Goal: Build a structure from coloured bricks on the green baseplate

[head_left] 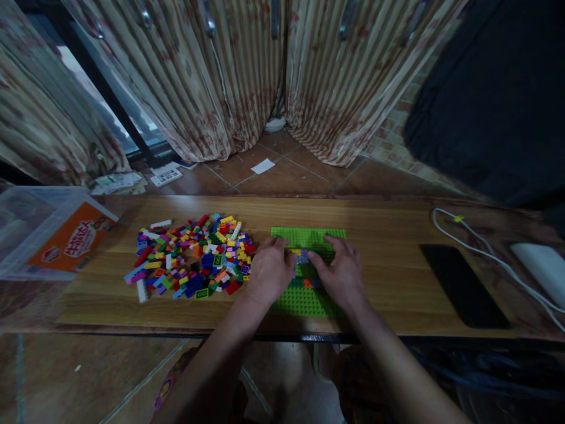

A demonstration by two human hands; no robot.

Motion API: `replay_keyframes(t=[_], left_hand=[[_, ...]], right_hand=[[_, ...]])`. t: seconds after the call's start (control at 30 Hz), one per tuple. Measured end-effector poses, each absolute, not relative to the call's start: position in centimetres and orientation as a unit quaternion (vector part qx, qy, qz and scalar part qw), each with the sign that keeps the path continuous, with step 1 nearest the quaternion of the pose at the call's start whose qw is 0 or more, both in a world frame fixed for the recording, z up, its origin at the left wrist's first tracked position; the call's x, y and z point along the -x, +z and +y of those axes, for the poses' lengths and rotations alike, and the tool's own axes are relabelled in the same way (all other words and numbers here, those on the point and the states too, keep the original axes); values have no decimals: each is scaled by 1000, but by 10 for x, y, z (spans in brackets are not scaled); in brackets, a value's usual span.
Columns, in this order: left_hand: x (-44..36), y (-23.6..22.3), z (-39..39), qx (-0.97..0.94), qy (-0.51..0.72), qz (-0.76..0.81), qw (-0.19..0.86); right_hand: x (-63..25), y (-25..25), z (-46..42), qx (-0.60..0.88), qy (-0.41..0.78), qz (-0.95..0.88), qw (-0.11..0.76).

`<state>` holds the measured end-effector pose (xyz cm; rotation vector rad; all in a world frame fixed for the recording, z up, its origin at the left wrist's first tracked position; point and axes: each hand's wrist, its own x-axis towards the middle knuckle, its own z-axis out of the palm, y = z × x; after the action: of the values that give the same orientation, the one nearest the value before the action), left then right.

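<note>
A green studded baseplate (309,303) lies on the wooden board in front of me. A short row of yellow and purple building bricks (301,255) sits on it, between my thumbs. My left hand (270,268) is closed at the row's left end, its fingers curled and partly hiding the bricks. At the right end, my right hand (342,271) touches the row with its thumb; its other fingers stand apart from the thumb over the plate. Nearer to me, an orange brick (307,284) is on the plate, with darker bricks beside it partly in shadow.
A wide pile of loose coloured bricks (194,256) spreads left of the plate. A clear plastic box (39,200) with an orange label stands at the far left. On the right are a black phone (463,285), a white cable (489,250) and a white device (541,271).
</note>
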<state>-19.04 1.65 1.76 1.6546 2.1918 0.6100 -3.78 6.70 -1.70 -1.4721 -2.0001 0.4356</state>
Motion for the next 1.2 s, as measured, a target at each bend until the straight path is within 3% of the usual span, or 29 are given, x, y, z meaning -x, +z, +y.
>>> replay_keyframes(t=[0.2, 0.97, 1.2], left_hand=[[187, 17, 19, -566, 201, 786, 147], [191, 18, 31, -492, 226, 809, 228], [190, 16, 20, -514, 271, 783, 223]], right_hand=[[44, -17, 64, 581, 148, -758, 258], [51, -16, 69, 617, 181, -730, 232], [39, -21, 79, 596, 235, -707, 300]])
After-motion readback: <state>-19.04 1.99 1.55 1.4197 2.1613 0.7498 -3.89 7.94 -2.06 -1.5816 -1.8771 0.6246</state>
